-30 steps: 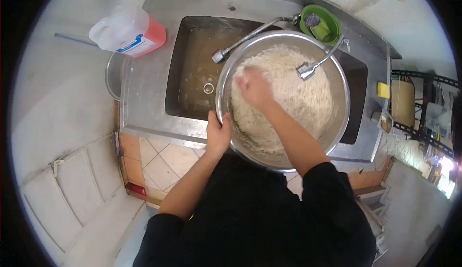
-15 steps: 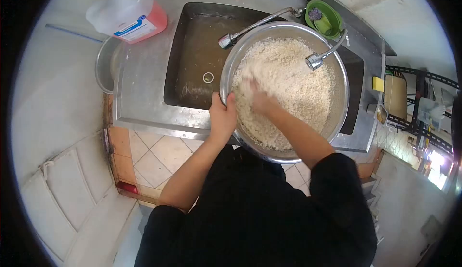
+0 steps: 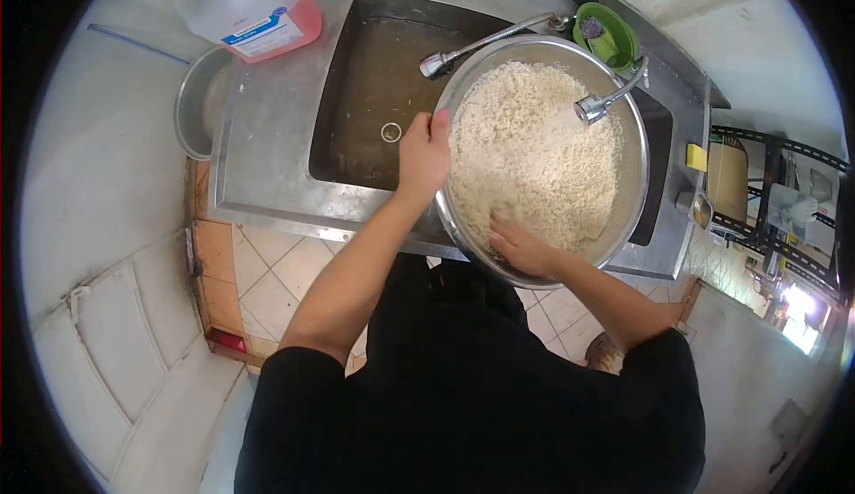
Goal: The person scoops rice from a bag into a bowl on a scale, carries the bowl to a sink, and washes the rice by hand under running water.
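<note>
A large metal bowl (image 3: 634,182) sits over the right part of the sink, filled with pale, crumbly grain-like material (image 3: 543,138). My left hand (image 3: 424,155) grips the bowl's left rim, thumb at the edge. Low in the bowl, near its front rim, my right hand (image 3: 521,246) touches the material; its fingertips are partly sunk in it and blurred. Two flexible metal taps reach toward the bowl: one head (image 3: 435,65) hangs by its upper left rim, the other (image 3: 590,109) over the contents.
Left of the bowl is a sink basin (image 3: 374,93) with murky water and a white ring (image 3: 390,132). A jug of pink liquid (image 3: 267,26) stands at the upper left, a green bowl (image 3: 614,24) behind. A yellow sponge (image 3: 696,157) lies at right, a metal pot (image 3: 189,106) far left.
My right hand has moved down from the bowl's left middle to its front edge. My left hand is higher along the left rim. The bowl appears slightly further right in view.
</note>
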Motion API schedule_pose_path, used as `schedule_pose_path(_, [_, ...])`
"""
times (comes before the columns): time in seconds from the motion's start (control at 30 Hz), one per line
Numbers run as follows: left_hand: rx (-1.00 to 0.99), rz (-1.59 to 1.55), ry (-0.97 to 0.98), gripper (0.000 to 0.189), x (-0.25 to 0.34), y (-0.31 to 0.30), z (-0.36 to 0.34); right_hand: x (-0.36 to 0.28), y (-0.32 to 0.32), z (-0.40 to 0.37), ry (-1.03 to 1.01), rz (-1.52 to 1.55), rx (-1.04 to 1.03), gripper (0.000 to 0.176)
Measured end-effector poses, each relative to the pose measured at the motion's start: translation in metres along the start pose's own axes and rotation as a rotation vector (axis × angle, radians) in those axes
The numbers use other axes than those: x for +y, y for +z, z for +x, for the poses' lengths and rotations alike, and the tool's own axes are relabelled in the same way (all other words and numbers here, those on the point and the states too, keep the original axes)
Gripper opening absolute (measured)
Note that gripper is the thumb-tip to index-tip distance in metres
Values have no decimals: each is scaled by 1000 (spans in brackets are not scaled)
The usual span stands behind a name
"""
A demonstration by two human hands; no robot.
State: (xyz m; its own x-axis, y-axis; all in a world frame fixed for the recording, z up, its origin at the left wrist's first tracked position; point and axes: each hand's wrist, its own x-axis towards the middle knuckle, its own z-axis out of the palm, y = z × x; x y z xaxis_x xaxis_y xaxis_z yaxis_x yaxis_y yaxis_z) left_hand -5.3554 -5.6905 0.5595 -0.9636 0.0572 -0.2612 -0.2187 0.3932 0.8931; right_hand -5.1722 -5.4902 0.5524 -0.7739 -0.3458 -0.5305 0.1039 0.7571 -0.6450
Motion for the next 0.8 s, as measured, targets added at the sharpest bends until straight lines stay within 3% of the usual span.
schedule_pose_path(0.1, [124, -97, 67, 41, -12, 4, -43, -14, 12, 88, 189, -92, -327, 54])
schedule_pose_path(0.2, [197, -127, -32, 39, -22, 1, -88, 6, 16, 117, 240, -95, -288, 53])
schedule_pose_path(0.27, [138, -74, -160, 35, -28, -1, -113, 10, -1, 131, 238, 285, -112, 60])
schedule_pose_path(0.3, [145, -64, -156, 35, -29, -3, -126, 13, -10, 138, 226, 291, -112, 60])
schedule_pose_path(0.4, [94, -32, -65, 33, -35, -2, -151, 29, -44, 153, 491, 63, -116, 68])
schedule_pose_path(0.43, [6, -185, -140, 33, -41, -3, -155, 34, -56, 149, 587, -17, -114, 70])
schedule_pose_path(0.5, [-90, -346, -209, 34, -43, -8, -145, 12, -109, 102, 518, -127, -183, 65])
schedule_pose_path(0.53, [-44, -258, -97, 36, -43, -11, -127, 26, -109, 86, 358, -70, -114, 61])
schedule_pose_path(0.57, [5, -170, 10, 39, -42, -12, -108, 39, -106, 67, 196, -16, -50, 57])
schedule_pose_path(0.63, [27, -90, -47, 43, -23, -18, -60, 46, -86, 17, 87, -44, -50, 52])
schedule_pose_path(0.7, [81, -62, 76, 40, -10, -18, -13, 39, -71, -16, 180, 50, -256, 53])
schedule_pose_path(0.73, [85, -70, 73, 40, -7, -17, -1, 35, -60, -28, 182, 42, -260, 53])
schedule_pose_path(0.8, [34, -33, 18, 37, -5, -14, 12, 36, -32, -33, -1, -214, -314, 55])
